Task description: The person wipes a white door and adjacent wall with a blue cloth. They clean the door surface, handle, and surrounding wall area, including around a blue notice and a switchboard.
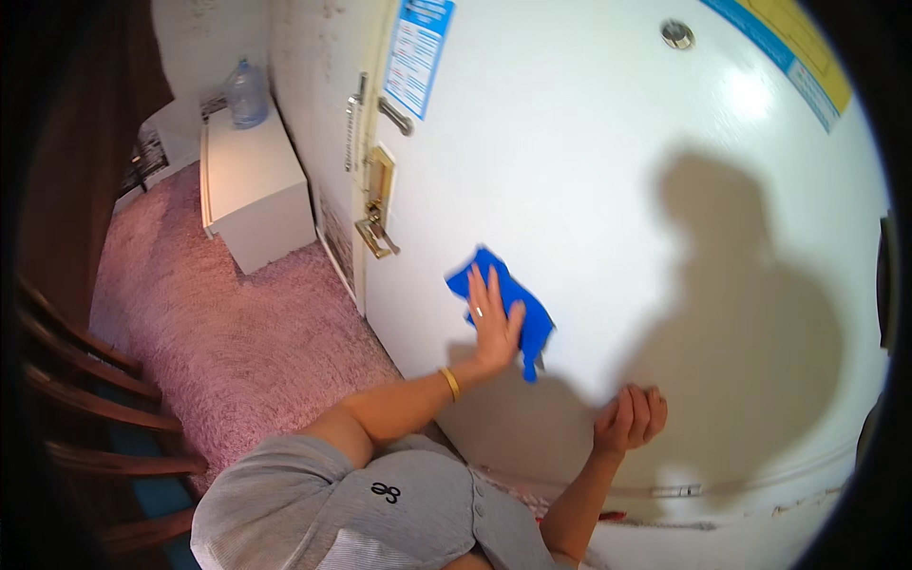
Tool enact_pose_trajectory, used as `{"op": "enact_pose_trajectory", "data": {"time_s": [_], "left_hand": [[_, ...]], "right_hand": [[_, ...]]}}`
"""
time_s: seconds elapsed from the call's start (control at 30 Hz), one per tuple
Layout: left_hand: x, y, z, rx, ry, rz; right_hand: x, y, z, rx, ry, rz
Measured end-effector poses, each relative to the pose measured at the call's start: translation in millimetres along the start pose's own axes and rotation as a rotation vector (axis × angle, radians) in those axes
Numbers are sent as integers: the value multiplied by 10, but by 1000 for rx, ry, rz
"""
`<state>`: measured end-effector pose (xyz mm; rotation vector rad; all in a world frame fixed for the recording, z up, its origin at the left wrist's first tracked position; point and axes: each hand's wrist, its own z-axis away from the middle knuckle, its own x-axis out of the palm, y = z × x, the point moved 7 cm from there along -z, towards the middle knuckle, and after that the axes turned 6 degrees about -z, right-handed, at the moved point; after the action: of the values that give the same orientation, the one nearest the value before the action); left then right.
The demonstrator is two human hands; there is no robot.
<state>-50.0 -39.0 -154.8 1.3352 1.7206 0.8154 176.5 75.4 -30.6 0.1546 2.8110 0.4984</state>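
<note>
A blue cloth (531,320) lies flat against a white door (570,178), pressed there by my left hand (494,324) with its fingers spread. That hand wears a ring, and a yellow bracelet circles the wrist. My right hand (630,419), lower and to the right, is raised in front of the door with curled fingers; nothing shows in it. Above and left of the cloth are a brass lock fitting with its handle (377,239) and a metal pull handle (395,116). A round metal fitting (677,33) sits near the door's top.
Left of the door, a white cabinet (260,185) carries a clear plastic water bottle (247,96). A pink carpet (256,349) covers the floor there. Wooden chair slats (107,420) stand at lower left. Printed sheets (417,57) are on the door, and my shadow falls across its right side.
</note>
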Motion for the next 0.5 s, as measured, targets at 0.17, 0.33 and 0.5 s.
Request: {"op": "enact_pose_trajectory", "data": {"time_s": [0.17, 0.33, 0.5], "left_hand": [[20, 702, -6, 332, -119, -18], [-312, 816, -941, 534, 44, -117], [-593, -277, -1383, 189, 145, -44]], "right_hand": [[-27, 45, 78, -23, -39, 108], [-23, 47, 84, -44, -44, 107], [2, 39, 108, 1, -36, 167]]}}
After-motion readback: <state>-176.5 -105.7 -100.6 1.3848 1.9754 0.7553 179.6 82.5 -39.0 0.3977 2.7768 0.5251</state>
